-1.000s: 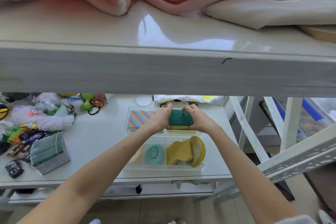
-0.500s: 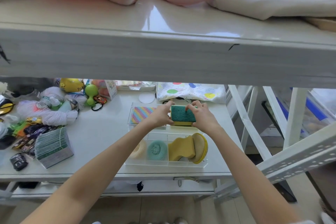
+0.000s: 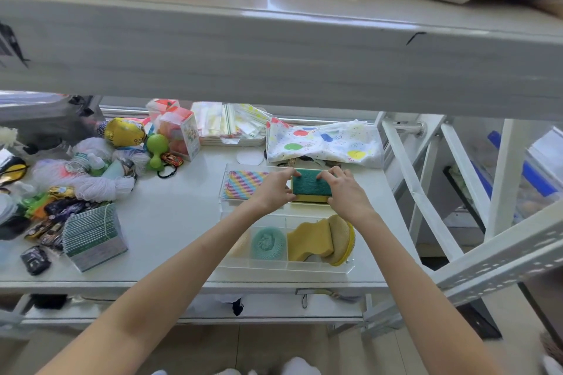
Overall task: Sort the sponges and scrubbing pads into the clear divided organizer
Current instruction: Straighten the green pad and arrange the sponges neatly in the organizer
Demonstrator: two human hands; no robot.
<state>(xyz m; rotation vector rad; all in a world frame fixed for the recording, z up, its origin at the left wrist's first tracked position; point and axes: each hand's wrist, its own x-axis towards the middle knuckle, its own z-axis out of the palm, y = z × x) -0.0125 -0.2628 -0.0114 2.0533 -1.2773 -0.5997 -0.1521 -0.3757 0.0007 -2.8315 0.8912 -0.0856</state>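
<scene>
Little has moved: both hands still pinch the green-and-yellow sponge (image 3: 311, 186) at frame centre. Left hand (image 3: 272, 190) and right hand (image 3: 345, 192) each keep a grip on one end, likely to seat it squarely in the clear organizer (image 3: 350, 268).

Clear divided organizer (image 3: 350, 268) on white shelf. Far row: rainbow-striped pad (image 3: 243, 184) flat at left; green-topped yellow sponge (image 3: 310, 187) at right, green face up. Near row: teal mesh scrubber (image 3: 268, 242) in middle; wavy yellow sponge (image 3: 307, 240) and round tan pad (image 3: 341, 237) on edge at right.
</scene>
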